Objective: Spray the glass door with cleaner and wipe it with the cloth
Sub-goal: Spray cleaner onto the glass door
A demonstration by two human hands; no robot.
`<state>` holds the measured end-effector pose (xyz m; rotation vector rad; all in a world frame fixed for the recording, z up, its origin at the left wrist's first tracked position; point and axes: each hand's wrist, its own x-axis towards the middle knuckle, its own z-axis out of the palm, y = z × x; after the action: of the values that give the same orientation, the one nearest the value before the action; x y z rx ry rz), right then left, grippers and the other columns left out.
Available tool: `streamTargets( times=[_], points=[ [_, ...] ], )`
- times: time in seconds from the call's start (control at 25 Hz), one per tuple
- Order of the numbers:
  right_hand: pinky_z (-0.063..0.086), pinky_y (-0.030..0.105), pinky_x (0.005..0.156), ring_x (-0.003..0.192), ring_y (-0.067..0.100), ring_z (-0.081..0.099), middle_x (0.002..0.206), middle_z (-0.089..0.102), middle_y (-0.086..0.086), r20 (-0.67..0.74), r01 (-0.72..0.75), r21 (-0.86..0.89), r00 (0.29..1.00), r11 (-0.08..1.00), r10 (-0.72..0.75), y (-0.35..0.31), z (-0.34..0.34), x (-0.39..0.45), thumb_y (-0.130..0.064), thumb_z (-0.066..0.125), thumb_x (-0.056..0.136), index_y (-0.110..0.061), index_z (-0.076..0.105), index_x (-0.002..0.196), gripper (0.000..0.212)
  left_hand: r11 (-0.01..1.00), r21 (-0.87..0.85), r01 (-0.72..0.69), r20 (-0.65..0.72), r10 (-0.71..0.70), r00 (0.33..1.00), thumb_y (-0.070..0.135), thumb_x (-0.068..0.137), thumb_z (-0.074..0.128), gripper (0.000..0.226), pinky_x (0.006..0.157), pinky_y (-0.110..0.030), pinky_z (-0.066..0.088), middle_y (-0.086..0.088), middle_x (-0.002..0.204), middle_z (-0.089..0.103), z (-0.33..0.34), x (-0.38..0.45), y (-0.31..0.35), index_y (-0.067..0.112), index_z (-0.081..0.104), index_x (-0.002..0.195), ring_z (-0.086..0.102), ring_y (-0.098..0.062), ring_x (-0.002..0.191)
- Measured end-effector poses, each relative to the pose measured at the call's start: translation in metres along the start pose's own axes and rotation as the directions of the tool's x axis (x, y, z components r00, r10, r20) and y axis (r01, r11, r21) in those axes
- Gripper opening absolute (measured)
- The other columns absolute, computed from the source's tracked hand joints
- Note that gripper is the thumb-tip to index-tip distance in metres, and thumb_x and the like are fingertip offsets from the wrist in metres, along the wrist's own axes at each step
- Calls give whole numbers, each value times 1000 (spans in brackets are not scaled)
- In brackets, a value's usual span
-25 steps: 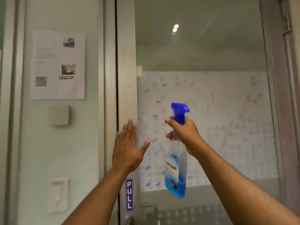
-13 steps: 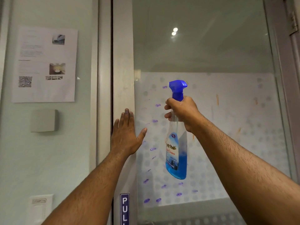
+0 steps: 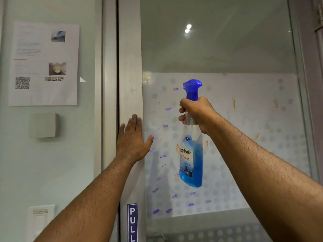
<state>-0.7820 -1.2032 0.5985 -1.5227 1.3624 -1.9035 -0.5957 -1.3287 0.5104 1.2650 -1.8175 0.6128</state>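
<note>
The glass door (image 3: 244,55) fills the right of the view, with a frosted dotted band marked by purple and orange smudges. My right hand (image 3: 196,114) grips the neck of a clear spray bottle (image 3: 191,163) of blue cleaner, its blue nozzle pointing at the glass. My left hand (image 3: 133,138) lies flat with fingers spread on the door's metal frame (image 3: 130,67), its thumb over the glass edge. No cloth is in view.
A blue PULL sticker (image 3: 132,222) sits low on the frame. On the wall to the left hang a printed paper notice (image 3: 43,63), a small grey box (image 3: 43,125) and a white switch plate (image 3: 41,219). A hinge (image 3: 319,16) shows at the top right.
My right hand has lifted the bottle higher against the glass. The view has tilted up, and my left hand stays flat on the frame.
</note>
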Motion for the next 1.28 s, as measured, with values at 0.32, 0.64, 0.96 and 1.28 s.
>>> streamTargets(
  times=[0.32,0.64,0.96,1.28],
  points=[
    [52,25,53,65,15,67,90,66,4,56,11,-54,998,998,-8,-2,3,3,-18,64,88,-5,55,121,37,1000,-14,5,-7,-5,1000,59,98,32,82,122,-38,-6,-4,166,-8,-1,0,0,13,1,158,-2,-18,153],
    [52,25,54,66,15,66,91,65,4,51,11,-52,999,999,-9,-4,9,5,-19,64,89,-5,53,121,37,1000,4,13,-10,-12,1000,60,97,32,82,121,-39,-8,-4,167,-2,-6,2,1,14,6,158,3,-18,153],
    [55,32,64,76,19,69,103,69,8,-57,-18,6,998,1000,18,5,-49,19,-17,62,88,-6,56,111,26,999,4,-34,-20,34,999,56,98,33,79,124,-41,-5,-6,166,0,-4,2,-4,12,9,158,5,-15,153],
    [55,31,61,68,18,68,110,68,11,-273,-9,-197,961,980,-46,10,-168,45,-17,61,86,-3,59,108,26,1000,-15,-19,-52,18,998,65,86,19,91,122,-43,9,-11,165,7,9,4,1,7,16,156,12,-24,152]
  ],
)
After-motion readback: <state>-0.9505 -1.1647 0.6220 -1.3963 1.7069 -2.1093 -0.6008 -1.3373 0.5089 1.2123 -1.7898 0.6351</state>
